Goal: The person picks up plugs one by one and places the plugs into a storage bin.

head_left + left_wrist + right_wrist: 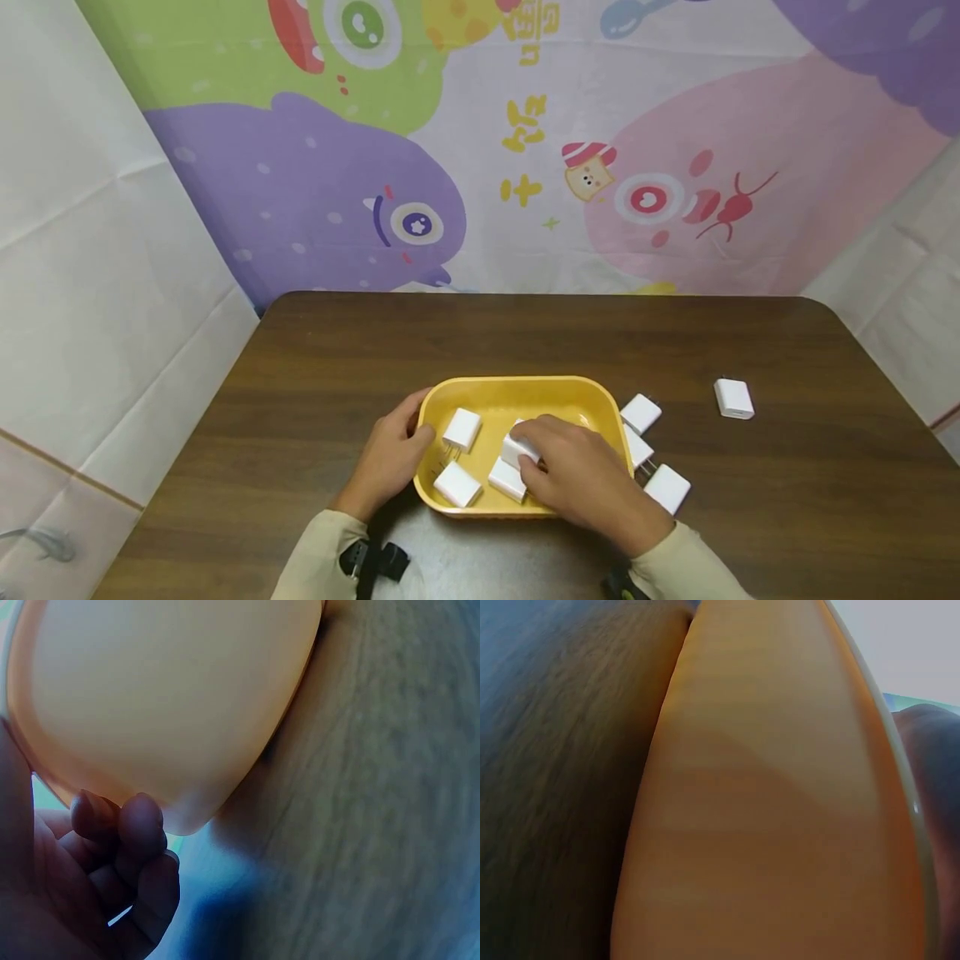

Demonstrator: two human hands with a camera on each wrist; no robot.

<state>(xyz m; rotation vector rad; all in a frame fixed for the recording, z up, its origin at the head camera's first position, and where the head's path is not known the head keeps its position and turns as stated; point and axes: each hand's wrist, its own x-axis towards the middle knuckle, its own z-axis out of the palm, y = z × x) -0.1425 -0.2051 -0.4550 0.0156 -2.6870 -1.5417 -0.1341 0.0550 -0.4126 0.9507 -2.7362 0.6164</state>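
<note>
Right grip [588, 479], reaching over the near right part of a yellow, rounded rectangular tray [517, 381], pinches a white, block-shaped charger [517, 449] between thumb and fingers. That charger is at the fingertips, inside the rim, around the middle of the tray; whether it touches the tray floor cannot be told. Just beside it, on the near side, lies a second white block charger [507, 480]. Left grip [386, 462] has its thumb at the tray's left rim and its fingers bent against the outer wall, holding that end. Near it, inside the tray, lie two more white chargers with metal prongs [457, 484]. Outside the right end, three white block chargers [667, 489] lie close together on the dark brown wood-grain surface [337, 350], and a lone white charger [734, 399] lies farther right, well apart from both hands.
</note>
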